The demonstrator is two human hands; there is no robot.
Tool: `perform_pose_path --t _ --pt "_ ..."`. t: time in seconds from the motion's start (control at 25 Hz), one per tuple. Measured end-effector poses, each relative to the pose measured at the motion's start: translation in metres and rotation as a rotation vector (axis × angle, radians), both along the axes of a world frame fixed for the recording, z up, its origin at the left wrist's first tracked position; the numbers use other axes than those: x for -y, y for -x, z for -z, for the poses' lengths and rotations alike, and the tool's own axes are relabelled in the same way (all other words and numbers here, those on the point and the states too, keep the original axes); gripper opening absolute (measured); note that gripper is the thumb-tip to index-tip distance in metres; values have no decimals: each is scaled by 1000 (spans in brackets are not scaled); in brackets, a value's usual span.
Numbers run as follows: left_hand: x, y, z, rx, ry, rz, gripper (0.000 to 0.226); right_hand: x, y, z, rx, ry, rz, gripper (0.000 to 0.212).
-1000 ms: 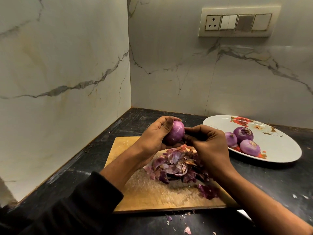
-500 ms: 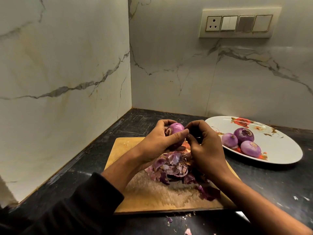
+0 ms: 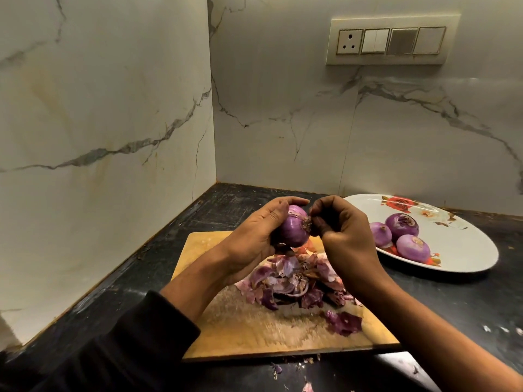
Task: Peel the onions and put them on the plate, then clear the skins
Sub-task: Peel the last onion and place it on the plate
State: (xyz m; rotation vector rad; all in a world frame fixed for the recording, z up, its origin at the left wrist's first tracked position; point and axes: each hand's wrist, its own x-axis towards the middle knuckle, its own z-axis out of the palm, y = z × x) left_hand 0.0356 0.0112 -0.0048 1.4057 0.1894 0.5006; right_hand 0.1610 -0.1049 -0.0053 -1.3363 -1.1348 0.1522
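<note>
Head view, peeling stage. Onion (image 3: 294, 230), partly skinned and glossy purple, is held in the air above the far end of the cutting board (image 3: 254, 326), cupped in the left hand (image 3: 252, 239) with fingers curled over its top and thumb below. Right hand (image 3: 343, 236) meets it at the root end, fingers bent inward and pinching what appears to be a tag of dry skin; the exact contact is shadowed. Directly beneath lies a heap of skins (image 3: 294, 281), with one loose piece (image 3: 343, 322) nearer the front edge. Plate (image 3: 464, 250), floral-patterned, stands on the dark counter (image 3: 452, 304) just right of the board and carries three peeled onions (image 3: 402, 236). Scraps (image 3: 291, 369) already lie on the counter before the board. Likely faults: the slick bulb may slip from the cupped grip if the pull is sharp, and a brittle skin may tear short, scattering further fragments beyond the board and lengthening the clearing step.
</note>
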Motion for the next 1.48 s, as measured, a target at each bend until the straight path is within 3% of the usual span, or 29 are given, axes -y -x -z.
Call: perform_pose_path --t 0.16,0.36,0.48,0.6,0.76,1.0,1.16,1.32,1.48 --pt "-2 1 -1 14 20 -46 39 1 -3 2 -77 -2 -48 42" --pt "-7 3 -4 -6 116 -118 62 4 2 5 239 117 45 25" --pt "-8 2 -3 -36 102 -159 68 5 8 5 320 137 69 18" --pt "-8 3 -4 -55 76 -164 66 5 9 5 271 100 96 19" --pt "-3 2 -2 -29 35 -89 63 4 12 4 180 46 104 38" --pt "0 1 -2 -55 -19 -94 63 3 17 8 8 -40 134 12" --pt "1 1 -1 -58 -53 -85 62 2 19 8 45 27 155 7" --pt "2 0 -1 -42 -69 -68 58 -2 21 6 204 53 239 24" --pt "3 0 -1 -7 -62 -81 54 -3 18 9 73 67 119 19"
